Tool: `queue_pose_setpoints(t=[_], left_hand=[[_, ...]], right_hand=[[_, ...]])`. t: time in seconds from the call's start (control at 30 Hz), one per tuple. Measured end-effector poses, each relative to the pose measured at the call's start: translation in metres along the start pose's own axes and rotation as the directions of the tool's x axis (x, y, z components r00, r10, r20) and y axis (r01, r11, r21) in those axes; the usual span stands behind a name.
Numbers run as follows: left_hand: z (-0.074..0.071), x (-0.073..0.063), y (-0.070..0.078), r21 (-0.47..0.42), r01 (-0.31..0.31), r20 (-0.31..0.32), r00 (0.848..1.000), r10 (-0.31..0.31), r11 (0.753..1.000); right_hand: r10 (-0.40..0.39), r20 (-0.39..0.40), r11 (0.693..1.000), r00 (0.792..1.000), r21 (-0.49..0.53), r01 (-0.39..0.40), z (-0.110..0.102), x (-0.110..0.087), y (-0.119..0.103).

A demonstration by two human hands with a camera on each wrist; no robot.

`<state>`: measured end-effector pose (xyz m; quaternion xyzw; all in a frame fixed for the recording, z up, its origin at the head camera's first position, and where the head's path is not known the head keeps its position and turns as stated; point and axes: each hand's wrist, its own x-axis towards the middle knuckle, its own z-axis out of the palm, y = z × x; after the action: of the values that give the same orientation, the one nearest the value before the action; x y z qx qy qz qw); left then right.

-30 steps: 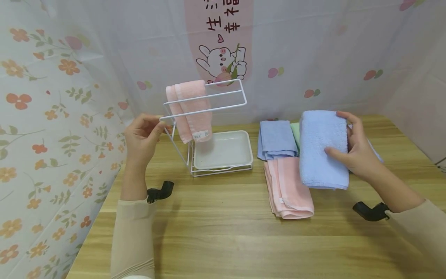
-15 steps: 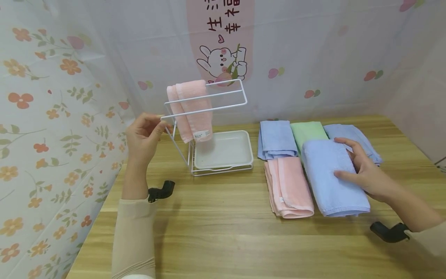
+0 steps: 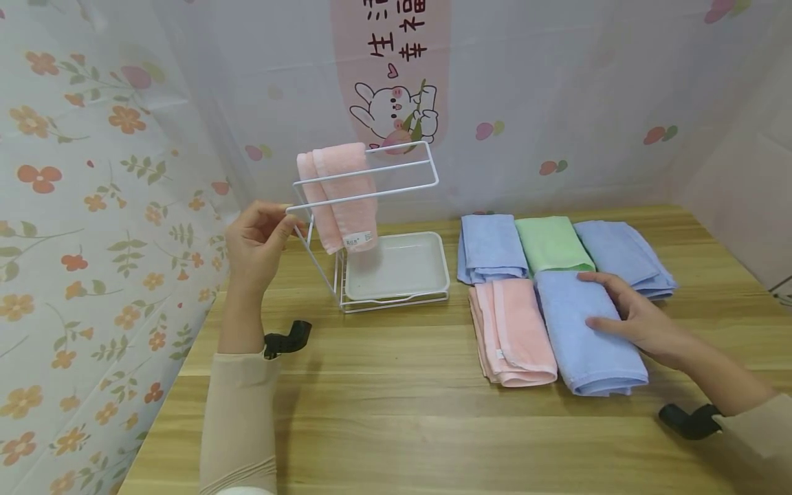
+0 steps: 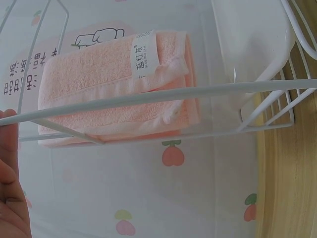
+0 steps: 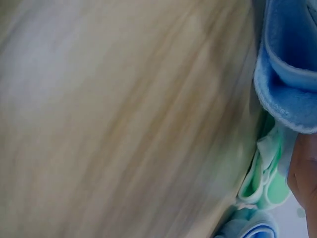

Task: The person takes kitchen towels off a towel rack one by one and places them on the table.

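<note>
My left hand [image 3: 255,244] pinches the upper front corner of a white wire rack [image 3: 371,198] between thumb and fingers. A folded pink towel [image 3: 344,179] hangs over the rack's top bars; its label shows in the left wrist view, on the pink cloth [image 4: 109,74]. At the right, my right hand [image 3: 640,323] grips a folded blue towel [image 3: 578,337], thumb on top and the other fingers at its far right side. That towel lies low beside a folded pink towel [image 3: 522,333], just in front of a green towel [image 3: 553,244].
A white tray [image 3: 396,265] sits in the rack's base. Two more folded blue towels, a left one [image 3: 493,240] and a right one [image 3: 625,251], flank the green towel in the back row. Behind the wooden table [image 3: 396,426] hangs a printed white curtain [image 3: 526,82].
My right hand has brought the blue towel down and toward me, beside the front pink towel, uncovering the green and right blue towels. My left hand has stayed on the rack.
</note>
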<state>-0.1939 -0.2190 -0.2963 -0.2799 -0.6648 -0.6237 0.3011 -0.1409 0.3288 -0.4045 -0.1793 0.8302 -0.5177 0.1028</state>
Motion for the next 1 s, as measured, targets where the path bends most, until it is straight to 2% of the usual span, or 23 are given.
queue_pose_setpoints(t=[0.37, 0.53, 0.7, 0.87, 1.0], left_hand=[[0.000, -0.001, 0.000, -0.007, -0.009, -0.001, 1.000, 0.009, 1.000], [0.000, -0.001, 0.000, -0.003, -0.012, 0.000, 1.000, 0.012, 1.000], [0.000, -0.002, -0.001, -0.001, -0.009, 0.001, 1.000, 0.009, 1.000], [0.001, -0.001, -0.001, -0.019, -0.006, 0.001, 1.000, 0.006, 1.000], [0.001, -0.001, 0.000, -0.027, 0.003, -0.006, 1.000, -0.003, 1.000]], right_hand=[[0.110, 0.015, 0.989, 0.994, -0.105, -0.108, -0.002, -0.001, 0.003], [0.056, -0.008, 0.983, 0.998, -0.176, -0.057, 0.002, 0.004, 0.001], [-0.014, -0.016, 0.946, 1.000, -0.325, 0.008, 0.006, 0.009, 0.002], [0.038, -0.015, 0.903, 0.999, -0.427, -0.041, 0.006, 0.010, 0.001], [0.062, -0.011, 0.897, 0.998, -0.439, -0.060, 0.005, 0.011, 0.000]])
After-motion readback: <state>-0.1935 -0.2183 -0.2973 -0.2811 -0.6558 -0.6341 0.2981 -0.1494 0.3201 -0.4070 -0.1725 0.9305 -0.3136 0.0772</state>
